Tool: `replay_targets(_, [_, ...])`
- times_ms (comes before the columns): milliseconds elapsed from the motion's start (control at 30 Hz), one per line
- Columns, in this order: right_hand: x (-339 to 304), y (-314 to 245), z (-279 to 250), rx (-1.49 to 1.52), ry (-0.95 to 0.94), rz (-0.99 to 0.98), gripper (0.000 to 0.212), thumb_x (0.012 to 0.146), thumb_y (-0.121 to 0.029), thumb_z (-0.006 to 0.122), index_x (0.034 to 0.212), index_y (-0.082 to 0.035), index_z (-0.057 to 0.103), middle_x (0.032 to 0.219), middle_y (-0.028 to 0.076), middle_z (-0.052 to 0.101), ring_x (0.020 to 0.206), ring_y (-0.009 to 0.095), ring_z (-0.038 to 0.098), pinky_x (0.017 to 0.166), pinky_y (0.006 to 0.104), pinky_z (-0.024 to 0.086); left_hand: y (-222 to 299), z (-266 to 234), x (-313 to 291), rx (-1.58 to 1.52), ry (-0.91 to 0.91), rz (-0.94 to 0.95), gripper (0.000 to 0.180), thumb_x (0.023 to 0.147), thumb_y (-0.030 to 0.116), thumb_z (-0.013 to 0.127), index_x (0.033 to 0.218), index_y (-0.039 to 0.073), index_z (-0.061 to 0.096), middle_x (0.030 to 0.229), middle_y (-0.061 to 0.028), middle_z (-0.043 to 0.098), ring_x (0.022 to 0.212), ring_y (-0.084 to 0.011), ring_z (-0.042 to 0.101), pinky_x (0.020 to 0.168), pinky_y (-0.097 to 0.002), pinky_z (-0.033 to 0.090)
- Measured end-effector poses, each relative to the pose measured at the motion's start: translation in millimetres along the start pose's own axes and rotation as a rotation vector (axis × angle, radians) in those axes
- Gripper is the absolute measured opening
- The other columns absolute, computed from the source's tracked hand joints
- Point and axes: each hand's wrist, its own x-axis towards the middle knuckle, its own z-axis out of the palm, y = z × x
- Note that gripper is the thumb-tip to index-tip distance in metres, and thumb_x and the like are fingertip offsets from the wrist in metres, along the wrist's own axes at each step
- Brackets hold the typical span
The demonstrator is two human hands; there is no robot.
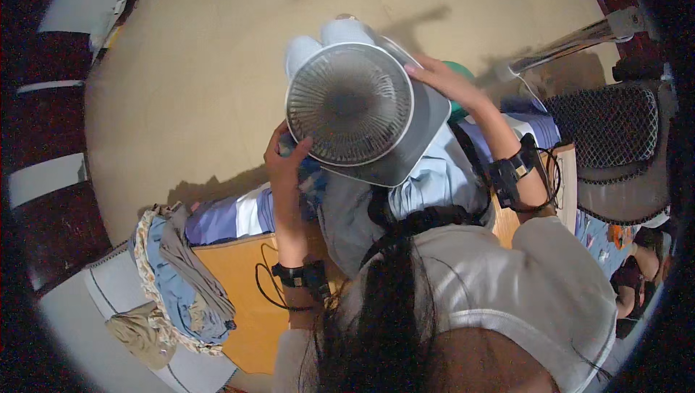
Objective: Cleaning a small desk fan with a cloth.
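A round, dusty fan head (pixel 349 103) with radial ribs and a white rim is held in front of me. Partly beneath it lies a grey rounded panel (pixel 427 114); whether the two are joined I cannot tell. My left hand (pixel 286 150) grips the lower left rim, thumb on the front, its other fingers partly hidden. On the upper right side, my right hand (pixel 445 81) is closed over the edge of the panel, fingertips reaching the rim. Two pale rounded shapes (pixel 347 31) show just beyond the fan head.
Crumpled clothes (pixel 184 277) lie at the left by an orange-brown mat (pixel 239 291). A mesh-backed chair (pixel 608 132) stands at right, near a metal pole (pixel 572 44). A green object (pixel 460 78) shows behind my right forearm. Another person's hand or foot (pixel 644 266) is at the right edge.
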Motion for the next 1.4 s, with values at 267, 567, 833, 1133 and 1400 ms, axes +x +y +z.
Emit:
replay_targets(267, [7.5, 2.4, 28.1, 0.094, 0.309, -0.244, 0.042, 0.089, -0.036, 0.038, 0.099, 0.001, 0.055, 0.094, 0.011, 0.058, 0.088, 0.017, 0.053, 0.080, 0.0274, 0.038, 67.3, -7.7, 0.5, 0.231, -0.187, 0.405, 0.058, 0.058, -0.001, 0.070, 0.113, 0.002, 0.051, 0.106, -0.0076, 0.055, 0.097, -0.0166, 0.050, 0.085, -0.0276, 0.038])
replay_targets(567, [-10.5, -3.3, 50.7, 0.167, 0.479, -0.395, 0.033, 0.088, -0.027, 0.039, 0.100, 0.001, 0.054, 0.094, 0.012, 0.059, 0.090, 0.017, 0.054, 0.081, 0.0284, 0.039, 81.4, -8.2, 6.7, 0.099, -0.064, 0.403, 0.048, 0.063, -0.001, 0.065, 0.110, 0.005, 0.054, 0.105, -0.0052, 0.057, 0.093, -0.0133, 0.050, 0.084, -0.0262, 0.038])
replay_targets(833, [-25.7, -40.8, 53.7, -0.281, 0.367, -0.560, 0.031, 0.074, -0.019, 0.054, 0.102, -0.004, 0.055, 0.093, 0.015, 0.060, 0.086, 0.029, 0.058, 0.077, 0.0331, 0.044, 136.5, 23.2, -9.0, 0.362, -0.085, 0.547, 0.033, 0.074, 0.013, 0.061, 0.106, 0.007, 0.055, 0.098, -0.0065, 0.059, 0.090, -0.0160, 0.054, 0.081, -0.0284, 0.041])
replay_targets(1133, [-23.8, -57.6, 71.8, -0.669, 0.251, -0.692, 0.040, 0.056, -0.021, 0.068, 0.091, -0.004, 0.056, 0.080, 0.012, 0.058, 0.075, 0.030, 0.055, 0.065, 0.0377, 0.044, 121.6, 61.9, -6.6, 0.536, -0.206, 0.689, 0.033, 0.074, 0.013, 0.062, 0.105, 0.007, 0.054, 0.094, -0.0108, 0.058, 0.089, -0.0236, 0.056, 0.079, -0.0319, 0.044])
replay_targets(1400, [-40.3, -34.1, 56.7, -0.510, 0.312, -0.741, 0.043, 0.059, -0.018, 0.067, 0.099, -0.007, 0.055, 0.095, 0.010, 0.059, 0.087, 0.028, 0.057, 0.074, 0.0364, 0.044, 90.2, 33.9, -5.5, 0.333, -0.004, 0.596, 0.025, 0.077, 0.015, 0.058, 0.098, 0.003, 0.056, 0.090, -0.0098, 0.058, 0.084, -0.0225, 0.056, 0.075, -0.0296, 0.043])
